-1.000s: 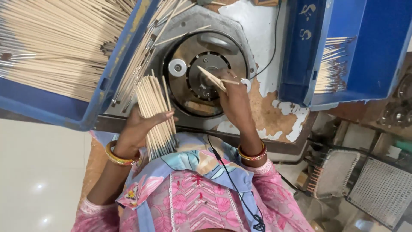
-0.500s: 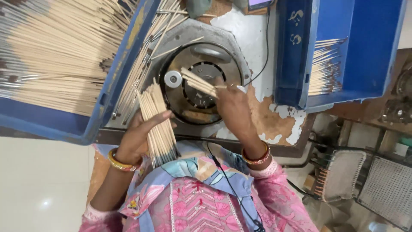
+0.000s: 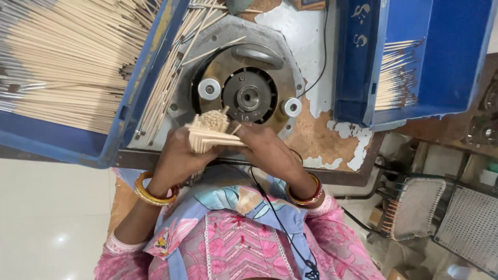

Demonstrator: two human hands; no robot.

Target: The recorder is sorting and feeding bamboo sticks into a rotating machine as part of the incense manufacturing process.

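The fingers of the left hand [image 3: 179, 155] are curled tight around a bundle of thin pale sticks [image 3: 210, 132], whose cut ends face the camera as a dotted cluster. The fingers of the right hand [image 3: 267, 150] are closed on the same bundle from the other side, pinching a few sticks that lie crosswise under the cluster. The bundle sits between the two hands, just in front of the machine and above the near edge of the worktop [image 3: 332, 155].

Going by size: a large blue crate [image 3: 132, 129] fills the upper left, its near wall slanting across the view, and it is packed with long pale sticks [image 3: 62, 72] lying roughly side by side. A second blue crate [image 3: 446, 57] stands at the upper right, with a smaller sheaf of sticks [image 3: 397, 75] against its inner wall. The worktop between them has pale paint peeling off a brown surface. On it sits a round grey machine housing [image 3: 282, 67] with a dark disc [image 3: 249, 97] at its centre, flanked by two small silvery rollers [image 3: 209, 89], one at the left and one at the lower right. Loose sticks [image 3: 166, 98] lean between the left crate and the housing. A thin black cable [image 3: 324, 57] runs across the worktop. Gold and red bangles [image 3: 153, 193] ring both wrists.
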